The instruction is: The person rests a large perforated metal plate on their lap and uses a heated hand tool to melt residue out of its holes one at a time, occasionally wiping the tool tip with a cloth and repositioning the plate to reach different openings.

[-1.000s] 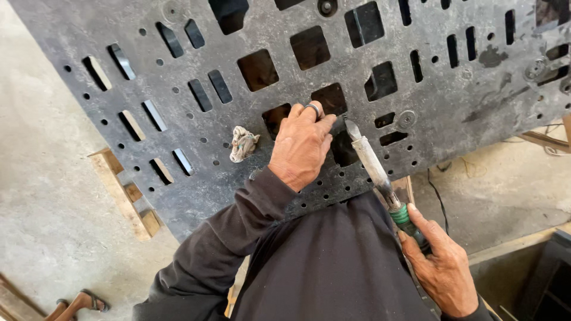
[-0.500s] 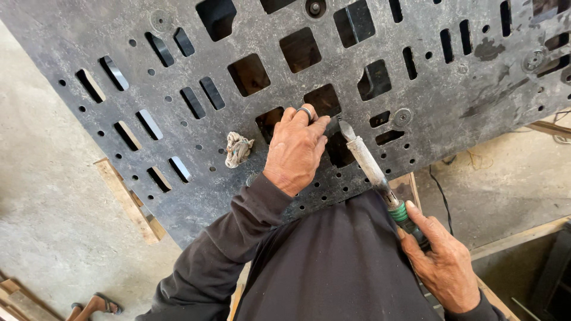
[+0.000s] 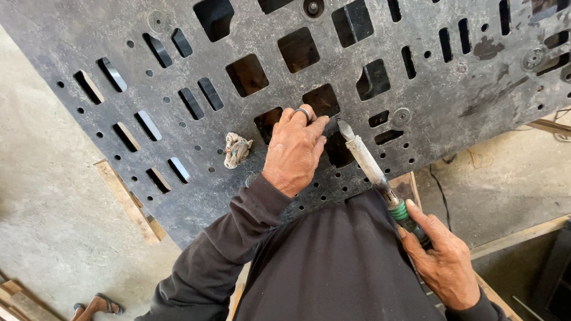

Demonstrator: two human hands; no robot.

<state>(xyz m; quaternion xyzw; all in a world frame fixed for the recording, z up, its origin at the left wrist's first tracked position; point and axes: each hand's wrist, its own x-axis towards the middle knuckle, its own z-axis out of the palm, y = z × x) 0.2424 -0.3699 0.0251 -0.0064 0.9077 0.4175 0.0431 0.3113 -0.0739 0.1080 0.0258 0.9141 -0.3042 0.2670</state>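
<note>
A large dark grey panel [image 3: 250, 154] with several square and slotted cut-outs lies flat before me. My left hand [image 3: 294, 148], a ring on one finger, rests on the panel and pinches something small and dark against it beside a square hole. My right hand [image 3: 443, 261] grips the green-banded handle of a long pale heating tool [image 3: 369, 163]. Its pointed tip touches the panel right next to my left fingertips. A crumpled rag [image 3: 237, 149] lies on the panel to the left of my left hand.
The panel rests on wooden slats [image 3: 129, 202] above a concrete floor [image 3: 53, 238]. A thin cable [image 3: 443, 196] runs across the floor at the right. A sandalled foot [image 3: 98, 306] shows at the bottom left, and a dark box edge [image 3: 550, 279] at the bottom right.
The view has drifted slightly. My left hand has shifted a little to the right on the panel, closer to the tool's tip. The right hand keeps its grip.
</note>
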